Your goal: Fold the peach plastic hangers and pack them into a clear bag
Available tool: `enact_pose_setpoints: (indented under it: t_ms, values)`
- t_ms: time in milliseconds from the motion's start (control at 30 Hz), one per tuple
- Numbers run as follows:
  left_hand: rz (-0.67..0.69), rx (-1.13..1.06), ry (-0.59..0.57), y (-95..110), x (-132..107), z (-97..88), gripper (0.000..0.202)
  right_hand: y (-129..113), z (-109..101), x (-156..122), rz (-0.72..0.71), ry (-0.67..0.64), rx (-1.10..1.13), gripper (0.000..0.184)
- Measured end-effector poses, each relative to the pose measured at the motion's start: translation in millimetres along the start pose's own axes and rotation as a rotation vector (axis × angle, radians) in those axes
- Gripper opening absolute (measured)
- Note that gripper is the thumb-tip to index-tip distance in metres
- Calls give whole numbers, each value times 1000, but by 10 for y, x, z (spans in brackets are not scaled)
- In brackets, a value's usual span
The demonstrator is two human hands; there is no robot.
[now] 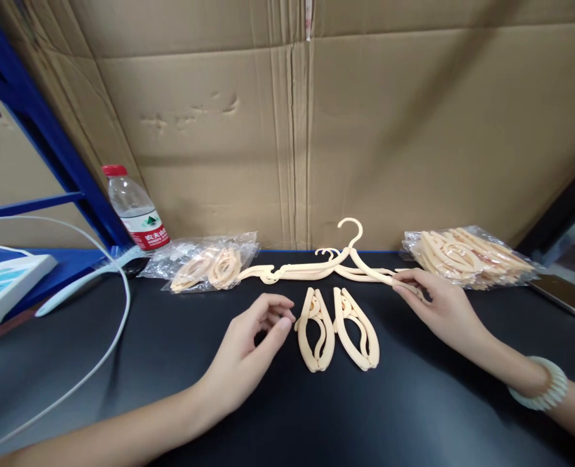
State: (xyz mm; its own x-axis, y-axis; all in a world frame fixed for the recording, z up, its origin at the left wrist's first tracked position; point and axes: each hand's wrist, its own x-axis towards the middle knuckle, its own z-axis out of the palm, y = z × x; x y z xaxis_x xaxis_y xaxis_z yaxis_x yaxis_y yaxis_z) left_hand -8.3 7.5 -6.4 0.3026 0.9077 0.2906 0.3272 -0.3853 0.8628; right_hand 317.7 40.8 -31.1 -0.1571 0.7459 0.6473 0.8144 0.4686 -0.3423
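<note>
My right hand pinches the right arm of an unfolded cream plastic clothes hanger, whose hook points up. Behind it lie more unfolded hangers, their small hooks partly showing. My left hand is held over the table with curled fingers apart and nothing in them. Just right of its fingertips, a folded hanger lies flat, and a second folded hanger is beside that one.
Bagged folded hangers lie at the back left, and a larger bagged pile at the back right. A red-capped bottle stands left, near a white cable and power strip. A phone lies far right. Cardboard stands behind.
</note>
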Motion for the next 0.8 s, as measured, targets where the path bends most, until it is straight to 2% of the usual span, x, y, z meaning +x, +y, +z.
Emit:
enact_pose_setpoints:
  t_ms: [67,167,333,567,800]
  values:
    - [-76,-117,69,-26,36,4,23,-45,-17,-3,-15,57,0,15]
    - [-156,-265,177,-71,71,16,39,-112,-26,-19,-90,93,3,11]
    - [-203,-408,267,-73,70,31,53,-183,-28,-47,-165,52,10,9]
    - [-187,-446,234,-32,42,43,68,-216,-35,-54,-205,42,27,9]
    - [-155,-391,178,4,6,47,61,-299,-23,-80,-304,18,45,10]
